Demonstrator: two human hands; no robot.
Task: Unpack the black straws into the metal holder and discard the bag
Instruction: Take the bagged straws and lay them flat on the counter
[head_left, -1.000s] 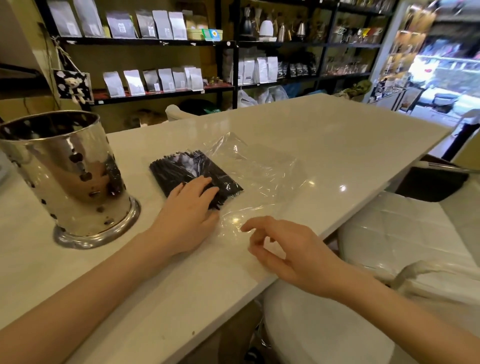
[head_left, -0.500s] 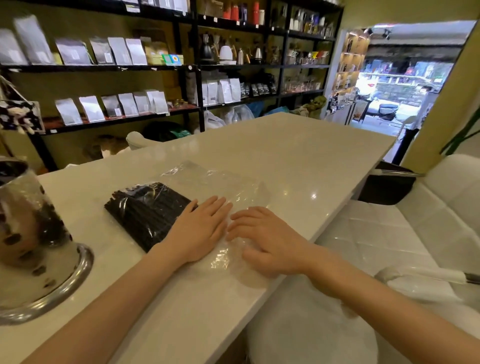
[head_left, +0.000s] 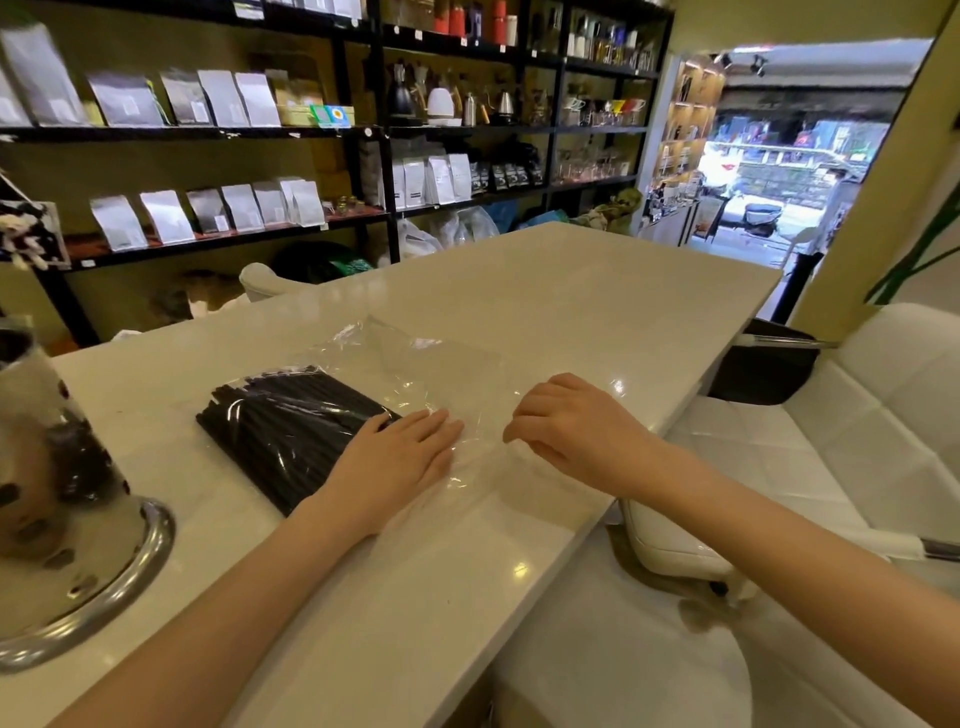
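A long, glossy white worktop (head_left: 571, 291) carries a clear plastic bag (head_left: 441, 374) of black straws (head_left: 291, 431) lying flat, with the perforated metal holder (head_left: 57, 499) standing at its left end.

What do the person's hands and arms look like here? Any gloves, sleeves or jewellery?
Both are bare. The left hand and the right hand wear no gloves, and no rings show on the fingers. No watch or bracelet shows at either wrist. Both forearms are uncovered as far as the picture's lower edge, so no sleeve is in view.
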